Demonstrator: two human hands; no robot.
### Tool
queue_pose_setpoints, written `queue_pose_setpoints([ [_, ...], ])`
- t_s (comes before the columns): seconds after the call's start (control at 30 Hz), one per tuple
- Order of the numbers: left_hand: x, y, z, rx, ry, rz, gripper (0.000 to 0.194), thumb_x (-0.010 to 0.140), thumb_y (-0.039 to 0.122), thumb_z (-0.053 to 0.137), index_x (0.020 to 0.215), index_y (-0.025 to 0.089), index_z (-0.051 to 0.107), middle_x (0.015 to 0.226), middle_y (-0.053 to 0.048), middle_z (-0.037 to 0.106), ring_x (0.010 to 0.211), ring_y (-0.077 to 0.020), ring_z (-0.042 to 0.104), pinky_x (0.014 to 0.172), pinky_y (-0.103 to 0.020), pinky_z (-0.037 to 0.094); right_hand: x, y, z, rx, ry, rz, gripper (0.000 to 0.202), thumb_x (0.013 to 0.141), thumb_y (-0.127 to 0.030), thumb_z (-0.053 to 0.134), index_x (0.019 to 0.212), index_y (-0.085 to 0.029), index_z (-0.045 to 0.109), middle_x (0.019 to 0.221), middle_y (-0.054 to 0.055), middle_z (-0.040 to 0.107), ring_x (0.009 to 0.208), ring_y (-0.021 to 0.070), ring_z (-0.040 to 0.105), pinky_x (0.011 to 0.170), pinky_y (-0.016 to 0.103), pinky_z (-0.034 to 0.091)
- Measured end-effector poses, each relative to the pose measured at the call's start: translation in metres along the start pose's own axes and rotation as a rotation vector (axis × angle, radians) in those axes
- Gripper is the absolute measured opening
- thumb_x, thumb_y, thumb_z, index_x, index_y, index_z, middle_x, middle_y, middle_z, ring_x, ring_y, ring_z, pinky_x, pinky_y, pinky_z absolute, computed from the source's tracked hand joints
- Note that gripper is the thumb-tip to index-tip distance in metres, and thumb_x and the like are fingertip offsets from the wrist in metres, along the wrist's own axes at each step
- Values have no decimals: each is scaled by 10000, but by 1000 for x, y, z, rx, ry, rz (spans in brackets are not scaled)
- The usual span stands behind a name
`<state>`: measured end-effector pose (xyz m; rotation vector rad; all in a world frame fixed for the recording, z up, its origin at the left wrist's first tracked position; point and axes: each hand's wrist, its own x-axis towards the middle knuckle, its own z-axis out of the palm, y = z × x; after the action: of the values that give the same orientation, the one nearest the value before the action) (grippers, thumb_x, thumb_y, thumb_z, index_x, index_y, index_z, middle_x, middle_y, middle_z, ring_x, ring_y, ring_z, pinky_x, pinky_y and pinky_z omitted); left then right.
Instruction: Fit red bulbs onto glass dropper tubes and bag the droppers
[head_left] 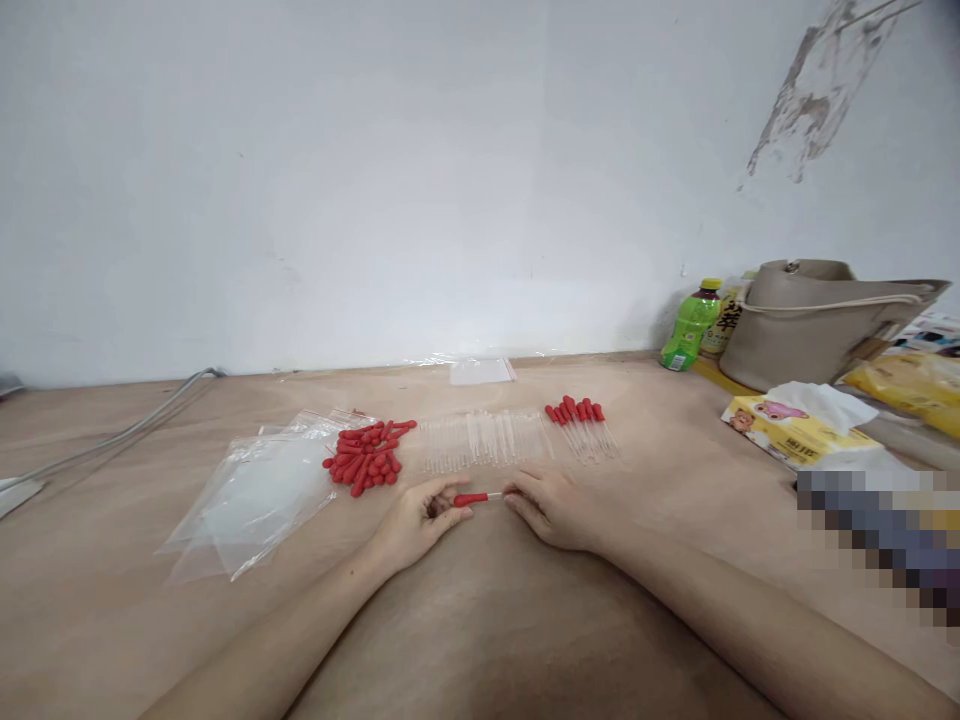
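Dropper (478,497) was held over the worktop (675,470) just nearer than the bare tubes (489,440), left grip (411,522) pinching its bulb (469,499) and right grip (551,508) its tube (495,495), with several joined droppers (583,411) at right apparently done and many loose bulbs (365,464) and those tubes left unpaired.

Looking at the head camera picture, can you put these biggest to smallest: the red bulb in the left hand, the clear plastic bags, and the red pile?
1. Clear plastic bags, taken together: largest.
2. Red pile: middle.
3. Red bulb in the left hand: smallest.
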<state>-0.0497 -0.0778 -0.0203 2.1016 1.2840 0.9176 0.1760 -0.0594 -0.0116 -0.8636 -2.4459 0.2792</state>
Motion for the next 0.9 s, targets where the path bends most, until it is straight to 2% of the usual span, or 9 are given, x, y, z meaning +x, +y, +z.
queue_pose_setpoints([
  [0.1, 2, 1, -1, 9, -24, -11, 366, 755, 282, 565, 1099, 167, 512, 677, 28, 540, 547, -91, 483, 520, -198, 420, 1, 11, -2, -27, 158, 37, 202, 841, -226, 396, 852, -178, 592, 820, 64, 570, 778, 157, 519, 704, 279, 399],
  [0.2, 3, 2, -2, 72, -52, 12, 240, 766, 286, 545, 967, 160, 585, 647, 21, 535, 542, -92, 474, 508, -196, 404, 5, 30, -10, -14, 276, 214, 219, 826, -227, 400, 803, -170, 610, 763, 56, 586, 704, 150, 531, 642, 260, 402],
  [0.37, 3, 5, -2, 148, -40, 70, 180, 772, 282, 533, 869, 161, 625, 673, -5, 565, 563, -101, 486, 518, -201, 404, 13, 66, -31, -122, 243, 692, 256, 777, -301, 437, 625, -168, 596, 623, 27, 600, 584, 135, 533, 553, 229, 366],
  [0.43, 3, 5, -2, 156, -47, 73, 180, 775, 278, 528, 864, 159, 628, 689, -14, 577, 572, -105, 493, 522, -205, 405, 15, 76, -35, -174, 232, 790, 254, 753, -308, 465, 568, -169, 569, 624, 35, 600, 596, 139, 536, 551, 231, 356],
  [0.57, 3, 5, -2, 162, -50, 72, 178, 779, 271, 521, 863, 157, 628, 713, -22, 588, 577, -107, 496, 528, -209, 407, 16, 84, -33, -250, 204, 860, 285, 734, -327, 475, 499, -175, 531, 591, 51, 565, 592, 159, 527, 528, 247, 321],
  [0.9, 4, 6, -3, 172, -61, 77, 188, 787, 286, 512, 859, 160, 631, 709, -22, 582, 582, -108, 495, 536, -207, 407, 15, 82, -30, -328, 128, 911, 352, 728, -480, 464, 567, -184, 566, 622, 58, 547, 606, 168, 511, 518, 244, 298],
])
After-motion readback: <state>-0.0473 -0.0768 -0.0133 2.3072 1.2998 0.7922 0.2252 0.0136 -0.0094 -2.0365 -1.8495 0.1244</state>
